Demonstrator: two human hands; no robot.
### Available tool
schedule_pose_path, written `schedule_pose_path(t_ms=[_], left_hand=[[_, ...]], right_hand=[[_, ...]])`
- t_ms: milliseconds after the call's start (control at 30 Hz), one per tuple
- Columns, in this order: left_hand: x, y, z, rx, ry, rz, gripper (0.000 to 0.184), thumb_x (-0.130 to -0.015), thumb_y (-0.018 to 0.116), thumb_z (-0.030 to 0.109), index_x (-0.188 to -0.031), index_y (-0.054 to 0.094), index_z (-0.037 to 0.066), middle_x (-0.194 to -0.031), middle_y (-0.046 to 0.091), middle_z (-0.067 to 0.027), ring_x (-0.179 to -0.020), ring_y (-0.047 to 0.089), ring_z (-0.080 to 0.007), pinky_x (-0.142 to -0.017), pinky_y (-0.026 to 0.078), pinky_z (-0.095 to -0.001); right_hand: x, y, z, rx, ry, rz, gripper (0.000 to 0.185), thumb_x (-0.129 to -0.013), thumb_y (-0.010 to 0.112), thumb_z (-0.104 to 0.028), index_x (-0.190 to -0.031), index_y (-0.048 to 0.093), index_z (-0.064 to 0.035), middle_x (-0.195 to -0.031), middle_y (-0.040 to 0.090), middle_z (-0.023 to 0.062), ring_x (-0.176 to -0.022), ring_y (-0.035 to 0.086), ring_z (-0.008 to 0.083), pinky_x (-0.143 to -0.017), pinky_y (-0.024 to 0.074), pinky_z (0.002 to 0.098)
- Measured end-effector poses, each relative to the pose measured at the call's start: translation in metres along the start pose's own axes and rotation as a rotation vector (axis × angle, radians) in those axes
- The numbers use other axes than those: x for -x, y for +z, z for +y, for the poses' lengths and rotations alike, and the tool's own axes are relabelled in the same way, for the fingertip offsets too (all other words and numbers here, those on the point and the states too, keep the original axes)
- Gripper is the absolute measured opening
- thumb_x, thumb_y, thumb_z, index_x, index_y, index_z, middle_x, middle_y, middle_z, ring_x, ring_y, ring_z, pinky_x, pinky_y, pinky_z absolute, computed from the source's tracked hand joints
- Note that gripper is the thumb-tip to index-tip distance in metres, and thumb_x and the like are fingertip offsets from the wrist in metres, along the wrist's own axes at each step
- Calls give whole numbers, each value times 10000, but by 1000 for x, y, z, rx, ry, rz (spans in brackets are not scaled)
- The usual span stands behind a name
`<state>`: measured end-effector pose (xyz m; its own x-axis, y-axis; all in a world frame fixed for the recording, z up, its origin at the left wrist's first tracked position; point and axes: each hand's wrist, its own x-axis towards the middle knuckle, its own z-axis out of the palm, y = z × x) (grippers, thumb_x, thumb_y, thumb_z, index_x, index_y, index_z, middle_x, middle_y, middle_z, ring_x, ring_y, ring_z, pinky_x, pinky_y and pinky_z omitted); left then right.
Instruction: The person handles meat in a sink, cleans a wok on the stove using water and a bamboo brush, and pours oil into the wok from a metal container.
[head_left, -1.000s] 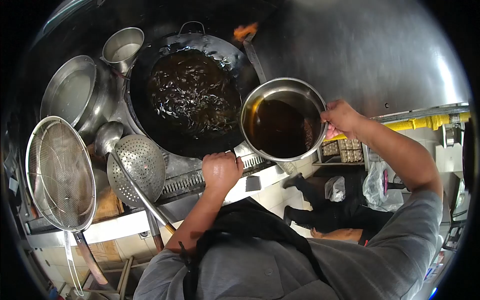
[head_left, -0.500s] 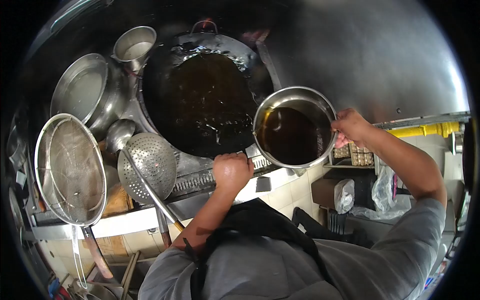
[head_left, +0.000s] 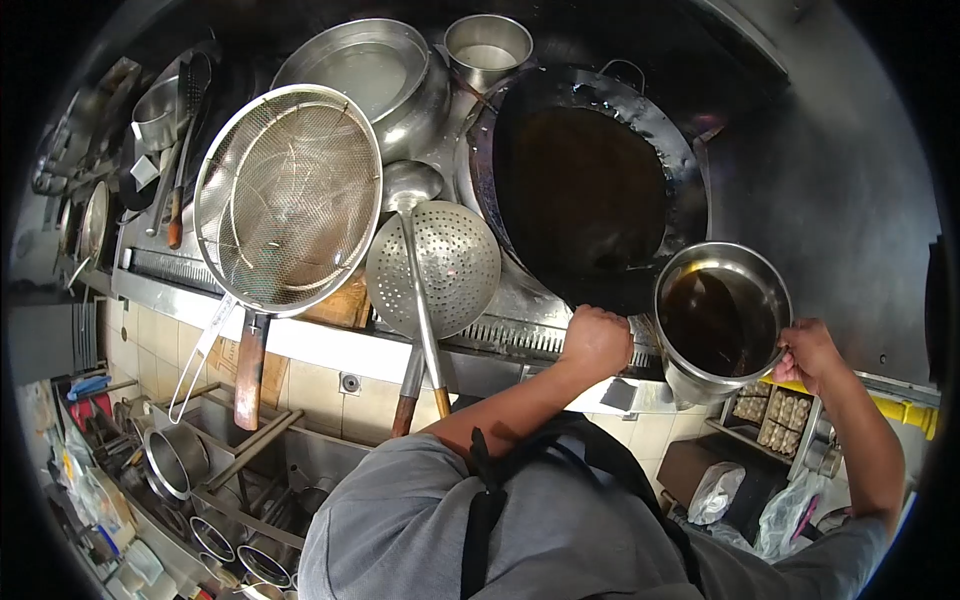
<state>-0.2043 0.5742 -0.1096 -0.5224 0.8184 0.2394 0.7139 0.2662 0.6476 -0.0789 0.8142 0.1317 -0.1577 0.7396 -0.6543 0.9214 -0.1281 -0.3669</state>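
A large dark wok (head_left: 682, 180) sits on the stove with dark, shiny liquid in it and a loop handle at its far rim. My left hand (head_left: 597, 340) is closed in a fist at the wok's near edge; the part it grips is hidden under the fingers. Just right of the wok is a stainless steel pot (head_left: 690, 380), partly filled with dark brown liquid. My right hand (head_left: 808, 352) is closed on the right side of this pot near its rim, thumb and fingers pinched there. The pot looks slightly tilted.
Left of the wok lie a perforated skimmer (head_left: 455, 270), a ladle (head_left: 412, 182) across it, and a wide mesh strainer (head_left: 290, 200). Behind them stand a large metal basin (head_left: 410, 100) and a small pot (head_left: 490, 60). A yellow pipe (head_left: 905, 412) runs at the right.
My view has swung left, so the stove things appear farther right. The pot remains in my right hand beside the wok, and my left hand stays at the wok's near edge.
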Motion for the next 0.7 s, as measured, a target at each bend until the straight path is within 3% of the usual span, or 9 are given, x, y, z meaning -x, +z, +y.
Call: schedule_pose_path(t_ms=[233, 700], left_hand=[[-1, 5, 1, -48, -8, -53, 234, -800, 597, 274, -675, 667, 89, -670, 665, -101, -650, 641, -278, -668, 464, -421], [-1, 0, 3, -36, 36, 35, 223, -756, 638, 256, -625, 633, 76, -651, 648, -111, -638, 633, -282, -655, 463, -425]], right_hand=[[5, -1, -4, 10, 19, 36, 107, -824, 606, -79, -828, 567, 20, -619, 528, 104, -473, 606, 246, -501, 586, 425], [7, 4, -41, 29, 62, 9, 94, -828, 627, -75, -838, 595, 13, -625, 515, 84, -489, 598, 228, -527, 592, 439]])
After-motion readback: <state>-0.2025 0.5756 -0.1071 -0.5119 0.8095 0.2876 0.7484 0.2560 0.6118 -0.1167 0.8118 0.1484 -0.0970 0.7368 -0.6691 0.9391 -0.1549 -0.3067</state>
